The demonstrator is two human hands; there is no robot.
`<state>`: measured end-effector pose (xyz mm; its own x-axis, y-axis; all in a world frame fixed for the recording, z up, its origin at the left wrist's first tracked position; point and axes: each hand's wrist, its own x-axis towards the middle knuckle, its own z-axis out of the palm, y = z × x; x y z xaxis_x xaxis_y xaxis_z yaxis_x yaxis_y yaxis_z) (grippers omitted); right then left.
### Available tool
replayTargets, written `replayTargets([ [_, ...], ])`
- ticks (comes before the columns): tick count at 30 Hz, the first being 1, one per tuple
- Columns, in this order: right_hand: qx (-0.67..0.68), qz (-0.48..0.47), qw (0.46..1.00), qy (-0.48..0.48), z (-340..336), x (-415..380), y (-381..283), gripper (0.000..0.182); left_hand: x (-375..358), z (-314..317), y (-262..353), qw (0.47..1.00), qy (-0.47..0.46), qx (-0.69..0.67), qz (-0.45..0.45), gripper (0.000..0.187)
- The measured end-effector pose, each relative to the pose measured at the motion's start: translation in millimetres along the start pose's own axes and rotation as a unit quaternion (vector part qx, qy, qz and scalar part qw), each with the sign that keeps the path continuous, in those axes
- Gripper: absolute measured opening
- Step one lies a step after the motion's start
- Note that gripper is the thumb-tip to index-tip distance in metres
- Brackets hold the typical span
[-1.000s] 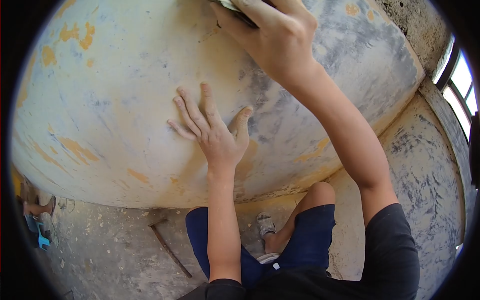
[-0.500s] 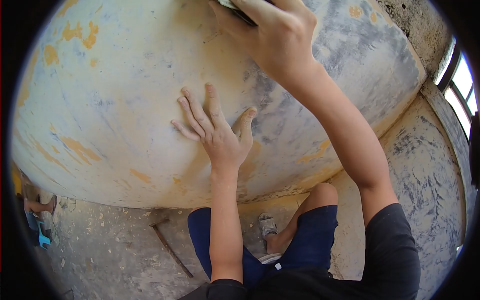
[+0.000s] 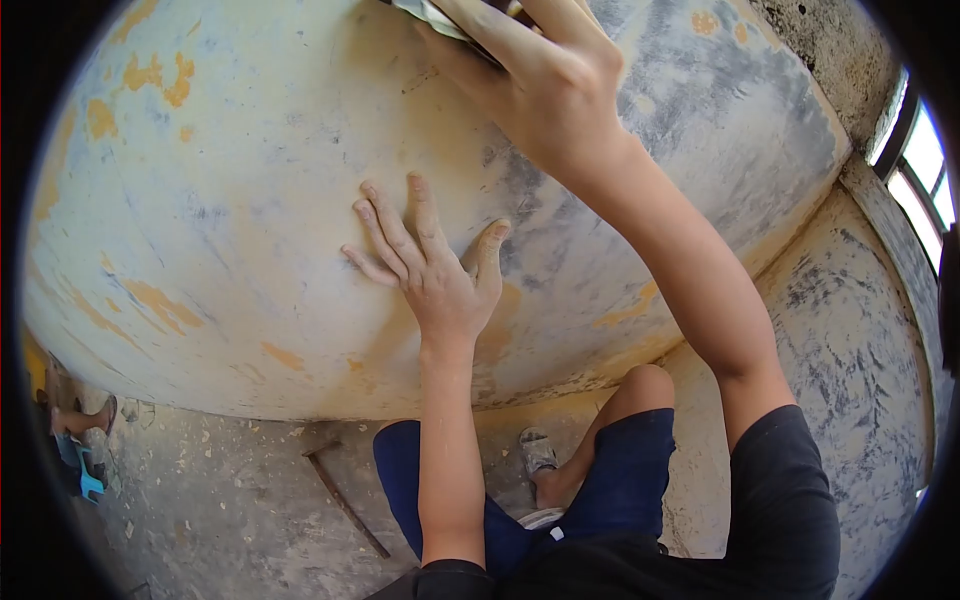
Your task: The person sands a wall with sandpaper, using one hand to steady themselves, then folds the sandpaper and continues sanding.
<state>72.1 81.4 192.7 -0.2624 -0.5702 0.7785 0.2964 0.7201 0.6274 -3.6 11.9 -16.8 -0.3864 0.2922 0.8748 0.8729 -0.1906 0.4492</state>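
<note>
The panel, pale, broad and curved, fills most of the view in front of the person and reaches up past the top edge. Its surface is chalky white to cream, with orange patches at the left and along the lower part, and grey-black smudges toward the upper right.

The left hand rests palm down on the middle of the panel, released, its fingers spread and the thumb pointing out to the right. Whitish dust coats the fingers.

The right hand is higher up, at the top edge of the view, grasping a pad — dark, with a pale, sheet-like layer along its side. The pad is at the upper part of the panel, partly hidden by the fingers and cut off by the frame, so its full shape cannot be told.

Below, the person's blue shorts and one sandal show under the panel's lower edge. A hammer-like tool lies on the grey, speckled floor, left of the shorts. At the far left, near a blue stool, is another person's foot. To the right stands a second curved piece, pale with dark streaks — and above it, a bright window.
</note>
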Motion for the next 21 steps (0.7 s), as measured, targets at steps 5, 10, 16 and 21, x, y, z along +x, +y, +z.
replayTargets([
  [5, -0.066, 0.053, 0.993, -0.082, -73.3, -63.7, -21.4, 0.047, -1.3, -1.7, -4.1, 1.000, -0.012, 0.012, 0.001, 0.094],
  [10, -0.047, 0.035, 0.996, -0.069, -45.1, -30.5, -11.1, 0.048, -1.5, -0.1, -1.2, 0.999, -0.028, 0.021, -0.005, 0.101],
  [16, -0.049, 0.016, 0.997, -0.050, -29.9, -5.1, -10.1, 0.050, -0.1, -1.3, -0.3, 1.000, -0.004, 0.007, -0.005, 0.091],
  [21, -0.064, 0.075, 0.990, -0.100, -84.8, -60.4, -17.6, 0.047, -0.3, -0.1, -6.0, 0.999, -0.027, 0.040, 0.009, 0.101],
])
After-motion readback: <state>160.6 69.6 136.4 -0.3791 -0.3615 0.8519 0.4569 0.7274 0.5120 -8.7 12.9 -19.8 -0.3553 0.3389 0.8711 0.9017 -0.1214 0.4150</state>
